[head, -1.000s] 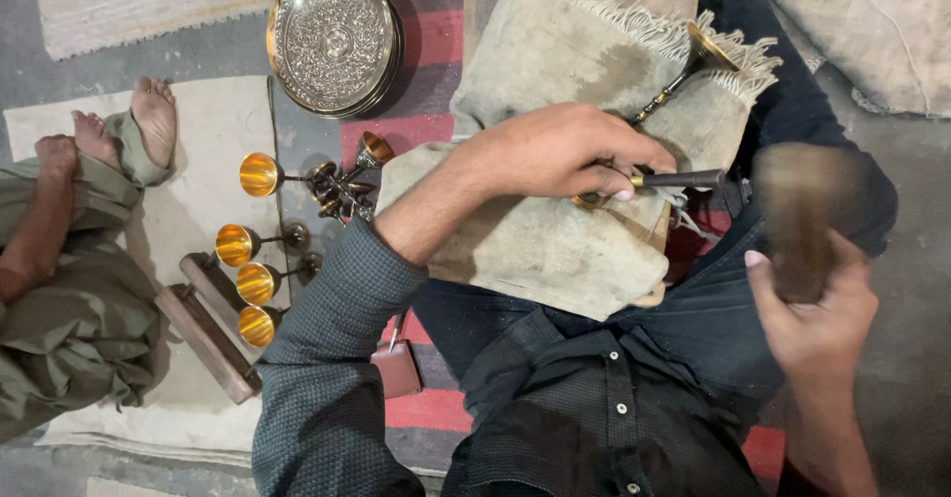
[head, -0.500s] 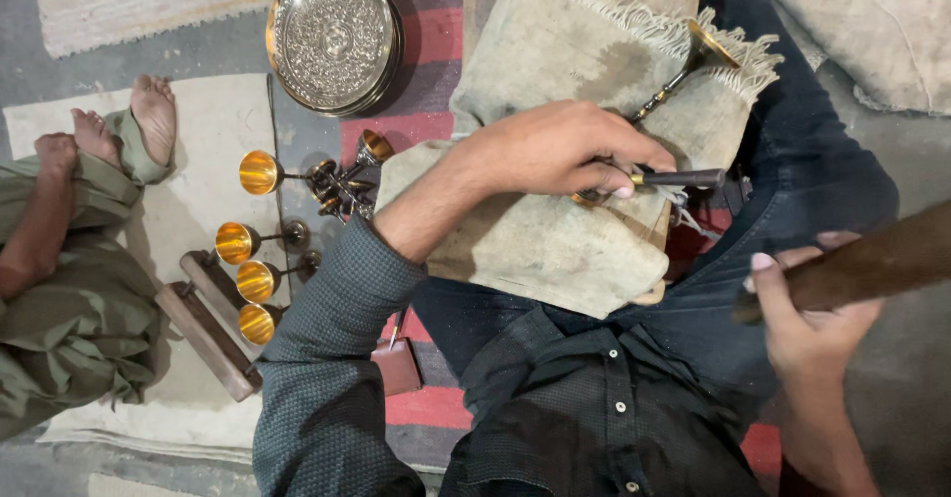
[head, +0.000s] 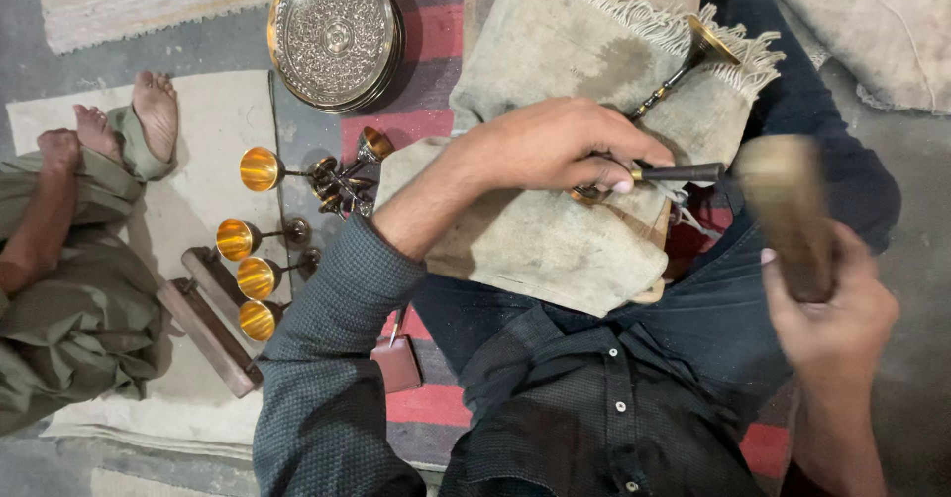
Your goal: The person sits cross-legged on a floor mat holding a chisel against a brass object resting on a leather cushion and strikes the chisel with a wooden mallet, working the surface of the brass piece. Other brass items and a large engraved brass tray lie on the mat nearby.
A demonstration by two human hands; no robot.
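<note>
- Head view, looking down at a seated person's lap, two bare hands at work.
- Left hand [head: 555,145]: fingers clenched around a dark metal punch [head: 679,172], held roughly level, tip pointing toward the right hand's side.
- Punch rests over a grey-green fringed cloth [head: 555,229] draped across the lap; a bit of brass shows just under the fingers, too hidden to identify.
- Brass goblet [head: 693,56] lies tilted on the same cloth, beyond the left hand, bowl toward the fringe edge, stem pointing back at the hand.
- Right hand [head: 837,314]: fingers wrapped around a wooden mallet [head: 788,210], raised and motion-blurred, well apart from the punch.
- Floor, on the left hand's side: several small brass goblets [head: 260,168] lying on their sides, gold interiors visible, close together.
- Round engraved metal tray [head: 332,33] lies on the floor beyond the goblets, near a red striped rug [head: 436,31].
- Wooden block [head: 203,324] sits beside the nearest goblets on a pale mat [head: 213,110].
- Another person sits at the frame's edge in olive clothing, bare feet [head: 129,120] on the mat, apart from the work.
</note>
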